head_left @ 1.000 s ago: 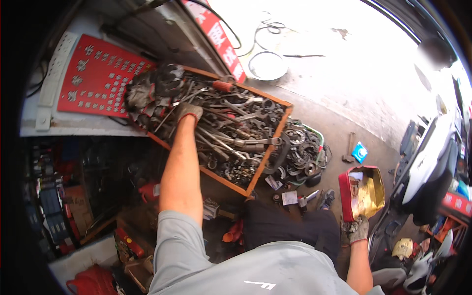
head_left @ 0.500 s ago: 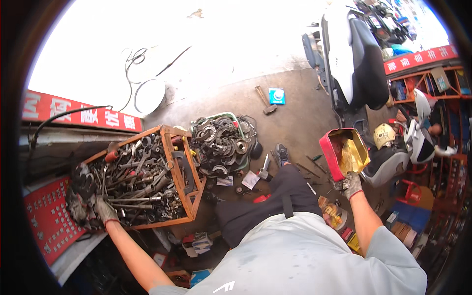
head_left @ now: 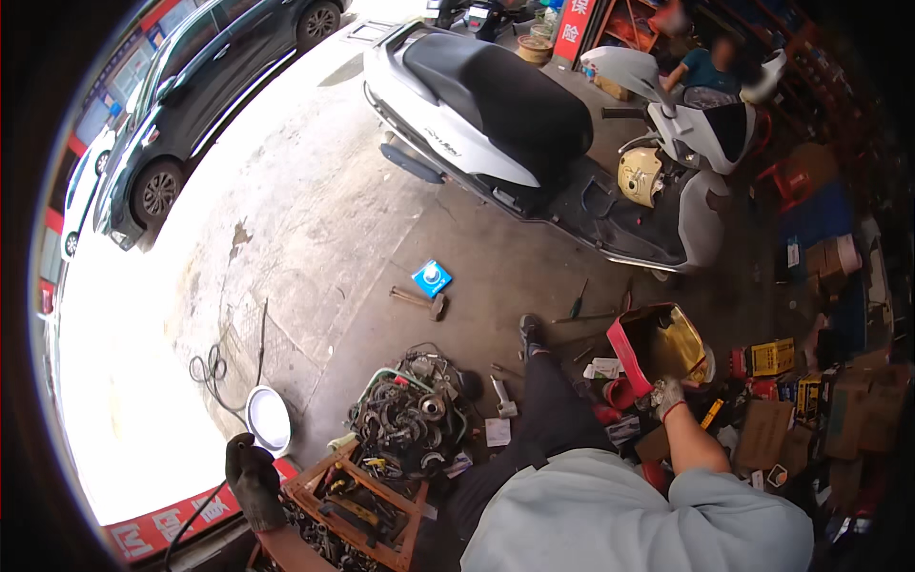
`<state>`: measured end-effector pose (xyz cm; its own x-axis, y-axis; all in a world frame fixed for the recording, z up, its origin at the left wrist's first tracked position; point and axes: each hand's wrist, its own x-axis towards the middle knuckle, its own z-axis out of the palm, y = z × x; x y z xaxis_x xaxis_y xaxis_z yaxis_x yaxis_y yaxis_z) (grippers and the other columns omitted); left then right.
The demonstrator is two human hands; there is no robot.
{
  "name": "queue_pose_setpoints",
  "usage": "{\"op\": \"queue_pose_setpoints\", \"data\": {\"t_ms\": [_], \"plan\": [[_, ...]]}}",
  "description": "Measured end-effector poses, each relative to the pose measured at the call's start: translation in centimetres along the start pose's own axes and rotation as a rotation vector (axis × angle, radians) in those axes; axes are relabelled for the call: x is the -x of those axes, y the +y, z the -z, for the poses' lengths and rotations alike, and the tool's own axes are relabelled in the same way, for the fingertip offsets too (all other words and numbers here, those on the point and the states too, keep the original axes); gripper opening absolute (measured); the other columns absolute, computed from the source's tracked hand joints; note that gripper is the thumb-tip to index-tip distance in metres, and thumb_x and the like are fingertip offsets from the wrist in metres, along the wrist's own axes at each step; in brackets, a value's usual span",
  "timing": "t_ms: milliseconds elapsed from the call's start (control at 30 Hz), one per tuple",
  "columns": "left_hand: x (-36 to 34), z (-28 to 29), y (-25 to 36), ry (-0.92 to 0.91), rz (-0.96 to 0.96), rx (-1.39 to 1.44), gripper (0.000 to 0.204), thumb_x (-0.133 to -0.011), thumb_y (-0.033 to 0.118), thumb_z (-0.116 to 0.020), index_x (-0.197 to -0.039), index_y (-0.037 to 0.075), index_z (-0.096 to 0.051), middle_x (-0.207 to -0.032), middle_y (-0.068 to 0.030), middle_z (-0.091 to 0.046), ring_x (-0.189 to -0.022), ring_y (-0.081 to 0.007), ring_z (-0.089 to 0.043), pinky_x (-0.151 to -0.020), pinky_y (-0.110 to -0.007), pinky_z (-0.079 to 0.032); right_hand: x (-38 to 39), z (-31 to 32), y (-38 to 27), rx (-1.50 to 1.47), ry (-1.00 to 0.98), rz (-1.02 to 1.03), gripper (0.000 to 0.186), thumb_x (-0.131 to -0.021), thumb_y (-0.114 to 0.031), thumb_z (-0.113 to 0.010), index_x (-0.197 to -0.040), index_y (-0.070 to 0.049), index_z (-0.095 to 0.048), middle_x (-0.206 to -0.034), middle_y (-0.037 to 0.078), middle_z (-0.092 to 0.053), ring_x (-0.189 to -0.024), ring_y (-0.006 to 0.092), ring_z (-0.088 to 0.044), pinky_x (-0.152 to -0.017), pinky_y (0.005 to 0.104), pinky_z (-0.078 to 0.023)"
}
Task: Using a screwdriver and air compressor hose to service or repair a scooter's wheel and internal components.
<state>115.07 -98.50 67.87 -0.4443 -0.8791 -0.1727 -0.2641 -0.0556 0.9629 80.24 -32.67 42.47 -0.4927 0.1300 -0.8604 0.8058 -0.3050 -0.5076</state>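
Now, by label:
Left hand: in a dark glove, raised at the left end of the wooden crate; grasping nothing visible, fingers loosely bunched, cannot tell if touching the crate rim.
Right hand: in a grey glove with red cuff, clenched on the lower edge of the red tin.
Red tin: open box with shiny gold inside, held tilted above the floor clutter, just right of the dark trouser leg.
Wooden crate: bottom left, full of dark metal tools and parts.
Pile of parts: rings, gears and a green hose, just beside the crate on its upper right.
White bowl: on the concrete, near the left hand, beside a coiled cable.
Hammer: on the floor, just below a small blue box.
Scooter: white with black seat, parked well apart, top centre.
Yellow helmet: resting on the scooter footboard.
Dark car: parked top left.
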Motion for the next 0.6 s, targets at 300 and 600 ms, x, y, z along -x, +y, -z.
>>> {"op": "queue_pose_setpoints", "data": {"t_ms": [300,600], "plan": [[-14.8,-46.6,0.1,-0.849,0.163,-0.536,0.014,-0.092,0.011,-0.050,-0.090,0.005,-0.063,-0.064,-0.0038,-0.060,-0.051,-0.0081,-0.049,-0.045,-0.024,-0.038,-10.4,11.2,-1.5,-0.413,0.189,-0.019,0.025,-0.095,-0.036,-0.042,-0.084,-0.021,-0.059,-0.064,-0.001,-0.052,-0.056,0.0185,-0.052,-0.052,0.0347,-0.044],[-17.9,-59.8,-1.7,-1.173,0.287,-0.838,0.029,-0.093,0.015,-0.045,-0.116,0.003,-0.059,-0.081,-0.0110,-0.067,-0.054,-0.0123,-0.055,-0.046,-0.025,-0.042,-1.7,11.2,-1.3,-0.747,0.389,0.011,0.029,-0.094,-0.042,-0.045,-0.083,-0.022,-0.062,-0.062,-0.002,-0.053,-0.052,0.0163,-0.051,-0.051,0.0378,-0.048]]}}
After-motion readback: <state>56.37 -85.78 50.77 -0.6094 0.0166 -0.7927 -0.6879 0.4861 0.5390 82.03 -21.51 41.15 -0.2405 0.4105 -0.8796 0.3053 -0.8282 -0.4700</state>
